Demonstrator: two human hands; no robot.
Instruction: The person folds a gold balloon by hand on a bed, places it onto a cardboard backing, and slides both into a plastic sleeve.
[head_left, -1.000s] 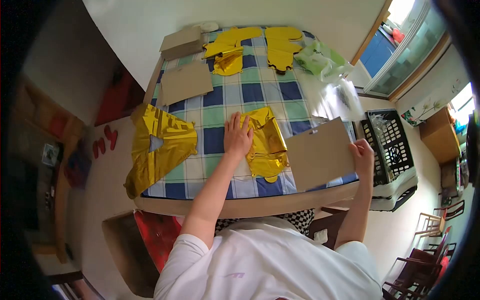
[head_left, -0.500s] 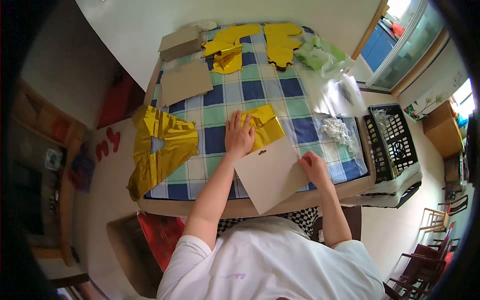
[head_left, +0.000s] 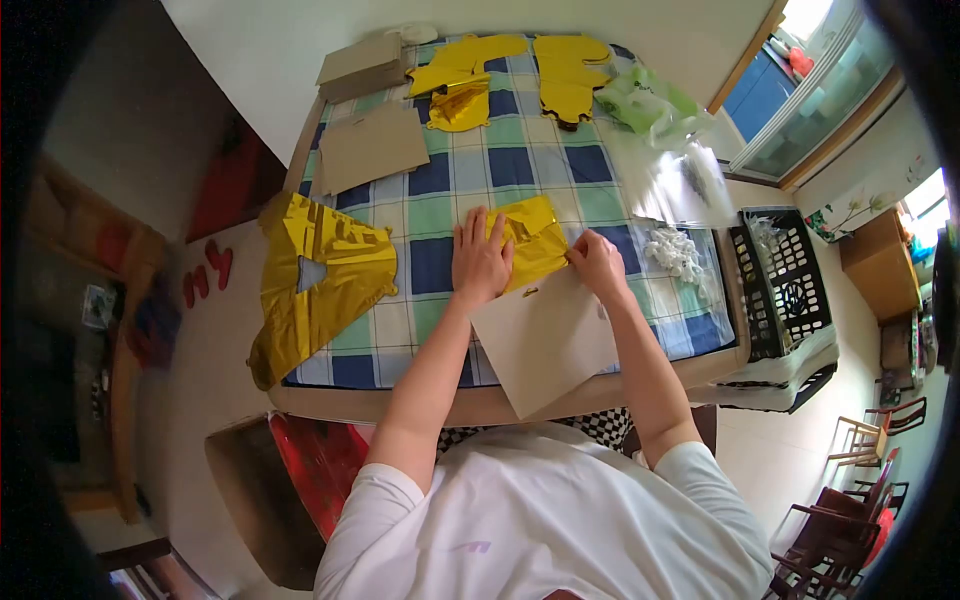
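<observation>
A folded gold foil balloon (head_left: 533,228) lies flat on the checked cloth in front of me. My left hand (head_left: 482,258) presses on its left part, fingers stretched out. At the balloon's lower right corner, my right hand (head_left: 598,268) has its fingers pinched together on the foil edge. A beige cardboard sheet (head_left: 545,345) with a small hanging slot lies just below the foil, partly under my right wrist. To the left, another gold foil balloon (head_left: 335,270) with a hole in its middle is spread out, hanging over the table edge.
More gold foil balloons (head_left: 570,70) lie at the far side. A cardboard stack (head_left: 362,68) and loose cardboard sheets (head_left: 375,150) are at back left. On the right are a green plastic bag (head_left: 645,100), clear bags (head_left: 680,185), white strings (head_left: 675,252) and a black crate (head_left: 785,285).
My right hand has moved up and left from the cardboard's right edge to the foil's corner. My left hand stays on the foil.
</observation>
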